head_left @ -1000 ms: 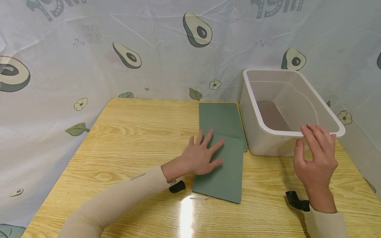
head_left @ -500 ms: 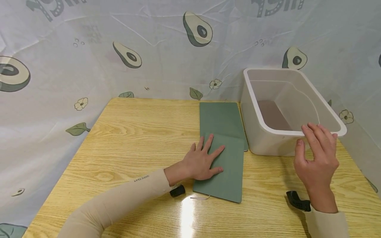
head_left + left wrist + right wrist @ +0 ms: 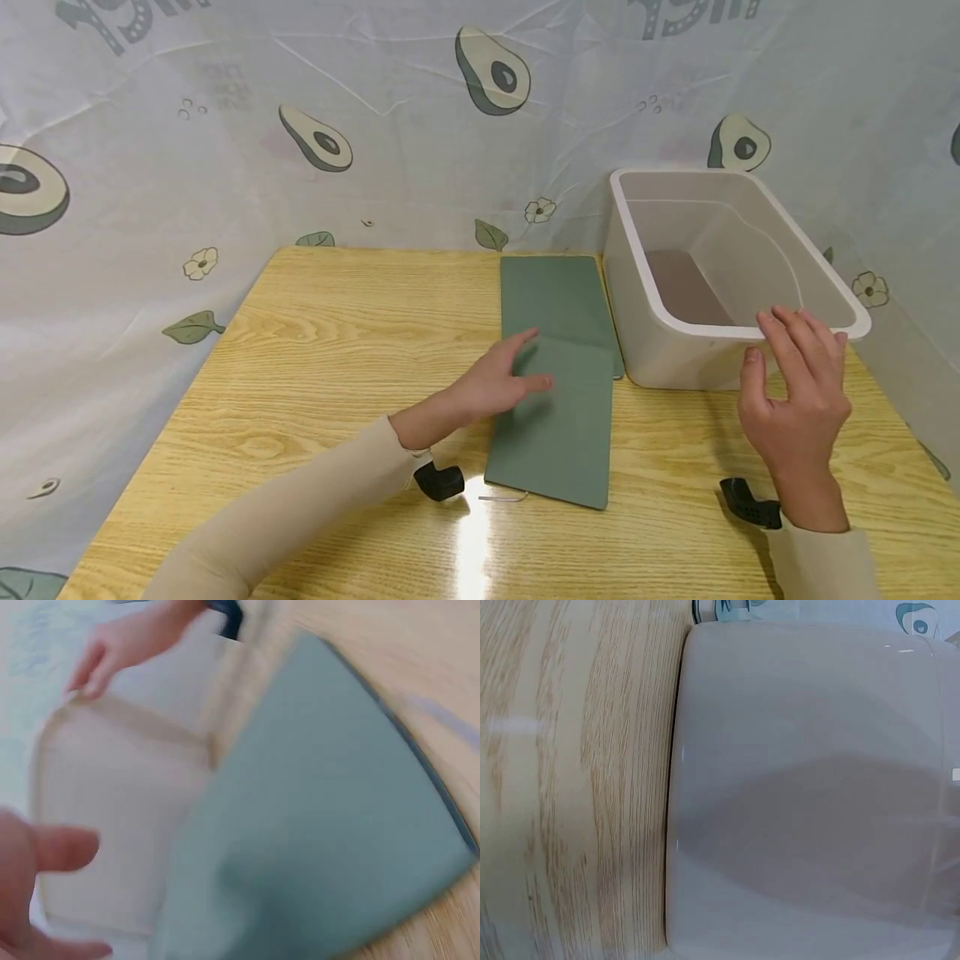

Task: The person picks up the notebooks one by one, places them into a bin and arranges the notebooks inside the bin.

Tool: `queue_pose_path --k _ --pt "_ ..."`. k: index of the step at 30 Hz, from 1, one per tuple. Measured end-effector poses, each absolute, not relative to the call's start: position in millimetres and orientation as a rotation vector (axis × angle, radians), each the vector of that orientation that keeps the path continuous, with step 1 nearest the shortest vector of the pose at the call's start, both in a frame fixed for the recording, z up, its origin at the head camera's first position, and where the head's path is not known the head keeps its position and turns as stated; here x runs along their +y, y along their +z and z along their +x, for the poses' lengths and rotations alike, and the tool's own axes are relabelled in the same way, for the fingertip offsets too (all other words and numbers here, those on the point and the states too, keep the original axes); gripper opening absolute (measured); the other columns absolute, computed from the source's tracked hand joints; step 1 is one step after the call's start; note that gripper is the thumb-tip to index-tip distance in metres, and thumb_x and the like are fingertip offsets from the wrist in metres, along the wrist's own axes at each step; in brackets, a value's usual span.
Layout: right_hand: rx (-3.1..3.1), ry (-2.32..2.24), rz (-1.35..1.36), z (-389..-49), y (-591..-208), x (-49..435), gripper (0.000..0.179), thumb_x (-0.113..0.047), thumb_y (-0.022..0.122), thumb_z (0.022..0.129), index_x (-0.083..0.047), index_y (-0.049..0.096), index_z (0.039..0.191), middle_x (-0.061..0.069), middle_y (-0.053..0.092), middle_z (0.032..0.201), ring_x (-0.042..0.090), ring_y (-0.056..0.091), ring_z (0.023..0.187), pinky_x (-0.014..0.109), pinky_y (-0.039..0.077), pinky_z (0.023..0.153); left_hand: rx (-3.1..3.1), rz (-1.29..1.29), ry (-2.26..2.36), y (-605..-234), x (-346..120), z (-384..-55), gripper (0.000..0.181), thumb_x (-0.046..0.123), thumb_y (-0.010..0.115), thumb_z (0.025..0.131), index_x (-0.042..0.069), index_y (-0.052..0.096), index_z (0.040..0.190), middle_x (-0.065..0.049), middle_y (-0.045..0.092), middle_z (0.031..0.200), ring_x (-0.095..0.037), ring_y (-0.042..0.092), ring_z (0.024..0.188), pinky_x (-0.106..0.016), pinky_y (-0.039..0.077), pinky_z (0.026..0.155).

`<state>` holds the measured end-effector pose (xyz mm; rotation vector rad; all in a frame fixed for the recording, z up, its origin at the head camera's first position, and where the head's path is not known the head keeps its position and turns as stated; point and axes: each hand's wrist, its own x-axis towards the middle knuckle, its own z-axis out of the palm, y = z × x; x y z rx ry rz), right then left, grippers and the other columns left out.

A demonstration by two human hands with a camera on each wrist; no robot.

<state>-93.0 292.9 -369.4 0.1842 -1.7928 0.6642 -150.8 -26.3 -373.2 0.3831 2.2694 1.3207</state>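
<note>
Two thin, flat green rectangles that look like notebooks overlap on the table. The front one (image 3: 566,433) lies partly over the back one (image 3: 555,292). My left hand (image 3: 487,383) hovers just over the left side of the front notebook, thumb and fingers spread, its shadow falling on the cover. In the left wrist view, a blurred finger (image 3: 67,847) of that hand shows beside the green cover (image 3: 322,787). My right hand (image 3: 798,400) holds the near rim of a light grey plastic bin (image 3: 637,308), fingers over the rim and thumb outside. The bin's outer wall (image 3: 810,712) fills most of the right wrist view.
A thin bent grey strip (image 3: 502,499) lies by the front notebook's near edge. The wood-grain table (image 3: 360,333) reaches back to a hanging cloth (image 3: 405,125) printed with avocados. The bin stands at the table's back right, close beside the back notebook.
My left hand lay spread flat on the front notebook; it slid slightly nearer, then lifted off and turned. The right hand stays at the bin's rim. Both notebooks lie as before.
</note>
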Motion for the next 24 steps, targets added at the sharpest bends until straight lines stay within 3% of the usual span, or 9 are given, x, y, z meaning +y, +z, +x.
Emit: queue_pose_path --k 5,8,11,19,24 --pt "-1.8 0.66 0.181 -93.1 -369.2 292.3 0.032 -0.007 0.064 0.092 0.001 0.078 0.12 0.029 0.074 0.122 0.051 0.064 0.124 0.072 0.033 0.122 1.97 -0.021 1.666 -367.2 -36.5 -161.1 0.076 0.033 0.064 0.105 0.018 0.025 0.169 -0.017 0.028 0.173 -0.04 0.035 0.158 -0.065 0.044 0.116" --pt "-1.802 0.659 0.181 -93.5 -369.0 292.2 0.032 -0.007 0.064 0.092 0.001 0.078 0.12 0.028 0.074 0.122 0.052 0.063 0.124 0.071 0.033 0.122 1.82 -0.146 1.767 -366.9 -46.4 -165.9 0.069 0.034 0.062 0.106 0.012 0.031 0.164 -0.019 0.036 0.167 -0.039 0.04 0.155 -0.065 0.049 0.112" --pt "-1.8 0.663 0.184 -93.7 -368.7 291.5 0.032 -0.007 0.064 0.092 0.001 0.078 0.12 0.028 0.074 0.122 0.052 0.063 0.124 0.071 0.034 0.122 1.699 -0.227 1.798 -367.7 -55.9 -168.9 0.062 0.037 0.059 0.107 0.012 0.039 0.16 -0.02 0.041 0.163 -0.04 0.046 0.151 -0.061 0.051 0.111" --pt "-1.791 0.67 0.182 -94.5 -369.0 291.1 0.032 -0.006 0.064 0.092 0.001 0.079 0.119 0.028 0.074 0.122 0.051 0.064 0.124 0.069 0.034 0.123 1.513 -0.31 1.824 -372.8 -61.9 -170.1 0.068 0.038 0.053 0.11 0.004 0.024 0.162 -0.029 0.035 0.167 -0.054 0.049 0.146 -0.068 0.043 0.116" --pt "-1.783 0.66 0.183 -97.2 -374.3 296.2 0.032 -0.009 0.065 0.093 0.0 0.079 0.12 0.026 0.075 0.123 0.05 0.064 0.124 0.066 0.036 0.122 1.475 -0.348 1.85 -373.4 -60.6 -170.0 0.069 0.037 0.054 0.109 0.004 0.024 0.161 -0.028 0.031 0.169 -0.053 0.048 0.147 -0.07 0.04 0.118"
